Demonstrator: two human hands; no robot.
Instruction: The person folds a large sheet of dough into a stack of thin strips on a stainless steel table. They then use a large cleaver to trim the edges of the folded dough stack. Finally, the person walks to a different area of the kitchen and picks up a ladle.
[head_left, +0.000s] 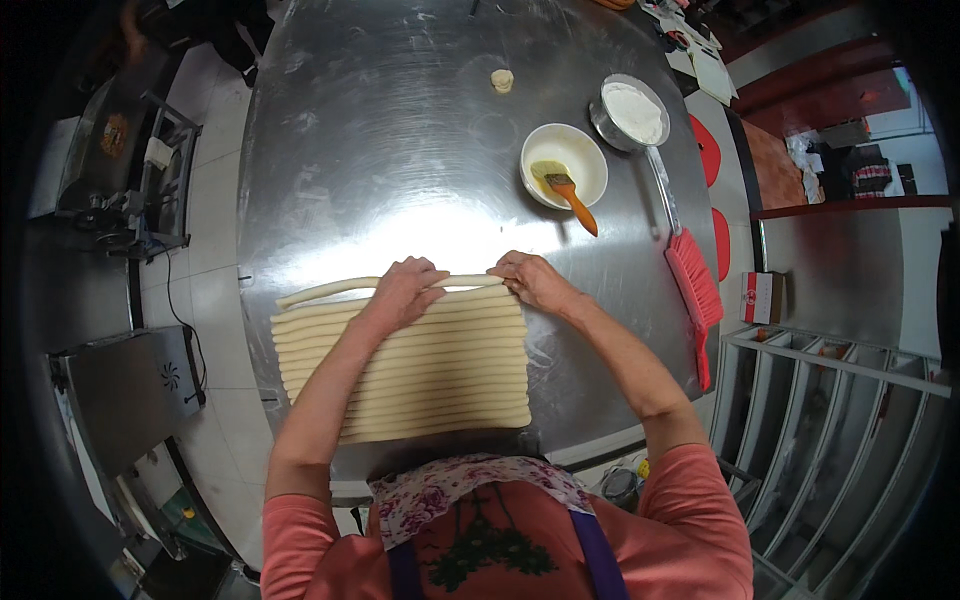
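Side by side on the steel table lie several long dough ropes (442, 367), packed into a flat block in front of me. Along the far edge of the block runs one more dough rope (330, 289), slightly apart from the others at its left part. My left hand (405, 289) grips this rope near its middle, its fingers bent around it. At the rope's right end, my right hand (536, 281) pinches it between thumb and fingers. My left forearm hides part of the block.
Beyond my hands stands a white bowl (585, 150) with yellow liquid and an orange-handled pastry brush (576, 206). A metal ladle-like pan of flour (634, 112) and a red bench brush (694, 277) lie along the right side. A small dough lump (502, 81) sits farther off on the steel table (375, 135).
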